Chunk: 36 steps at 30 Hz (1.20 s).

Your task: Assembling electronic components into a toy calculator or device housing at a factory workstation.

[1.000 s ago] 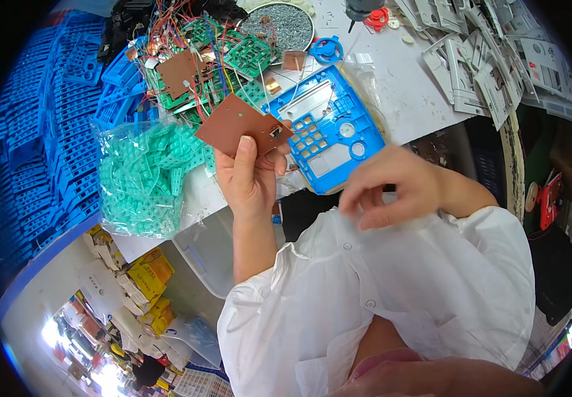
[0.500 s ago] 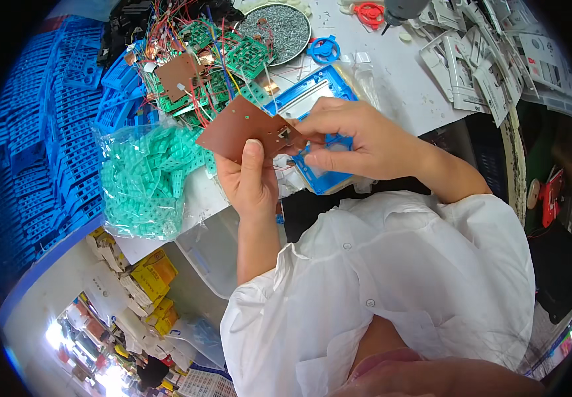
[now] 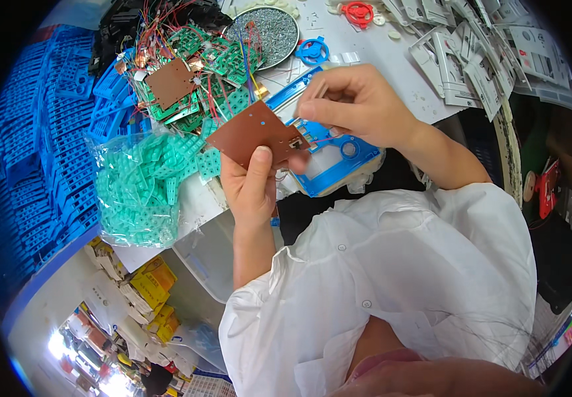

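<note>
The left hand [image 3: 253, 185] pinches one brown circuit board [image 3: 249, 135], thumb on its upper face and fingers beneath, raised over the table's near edge. The right hand [image 3: 362, 109] hangs just beyond the board's right end, thumb and fingertips drawn together; I cannot tell what lies between them. One thin pink wire [image 3: 326, 139] shows at that end.

Below both hands, one blue plastic panel [image 3: 322, 182] lies at the near edge of the table [image 3: 408, 89], partly hidden by them. Past it are two rings, one blue [image 3: 312, 51] and one red [image 3: 356, 14], and one round dish of screws [image 3: 269, 41].

Left of the dish is a heap of green circuit boards [image 3: 233, 63], too tangled to count, with a second brown board [image 3: 171, 84] on top. One clear bag of green pieces [image 3: 137, 188] reaches the front edge. The widest stretch of white tabletop lies between panel and white plastic parts [image 3: 454, 66].
</note>
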Each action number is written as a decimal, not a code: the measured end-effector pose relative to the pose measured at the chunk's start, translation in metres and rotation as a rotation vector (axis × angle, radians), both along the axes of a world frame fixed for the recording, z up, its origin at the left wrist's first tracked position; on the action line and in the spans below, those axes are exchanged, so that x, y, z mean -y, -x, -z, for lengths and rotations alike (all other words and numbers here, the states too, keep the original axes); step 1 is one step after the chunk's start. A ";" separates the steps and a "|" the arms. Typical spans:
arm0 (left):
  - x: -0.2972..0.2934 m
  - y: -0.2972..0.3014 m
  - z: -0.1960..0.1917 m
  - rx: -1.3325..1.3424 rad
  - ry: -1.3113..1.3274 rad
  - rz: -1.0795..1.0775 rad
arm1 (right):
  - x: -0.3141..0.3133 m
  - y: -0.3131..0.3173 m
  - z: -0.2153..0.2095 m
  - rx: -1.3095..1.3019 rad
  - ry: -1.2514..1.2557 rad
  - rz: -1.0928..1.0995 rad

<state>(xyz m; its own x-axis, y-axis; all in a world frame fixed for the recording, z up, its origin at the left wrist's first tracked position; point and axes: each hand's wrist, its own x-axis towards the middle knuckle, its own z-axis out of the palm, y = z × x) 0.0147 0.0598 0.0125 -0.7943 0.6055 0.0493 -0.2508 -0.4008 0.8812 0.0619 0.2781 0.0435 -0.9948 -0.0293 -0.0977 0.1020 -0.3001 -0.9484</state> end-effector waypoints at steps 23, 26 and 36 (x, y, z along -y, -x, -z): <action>0.023 -0.066 -0.021 -0.186 0.609 0.418 | -0.029 -0.074 0.025 0.055 -0.234 -0.328; 0.029 -0.059 -0.014 -0.376 0.550 0.234 | -0.037 -0.048 0.012 0.177 -0.296 -0.211; 0.052 0.053 0.039 -1.120 1.389 -0.427 | -0.052 -0.017 0.032 0.118 -0.359 -0.396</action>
<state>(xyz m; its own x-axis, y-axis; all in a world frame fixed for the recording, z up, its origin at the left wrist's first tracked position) -0.0381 0.0078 -0.0261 -0.8377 0.4559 0.3006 0.5312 0.8080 0.2548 0.0786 0.3305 0.0117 -0.8960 -0.3436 -0.2812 0.2538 0.1232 -0.9594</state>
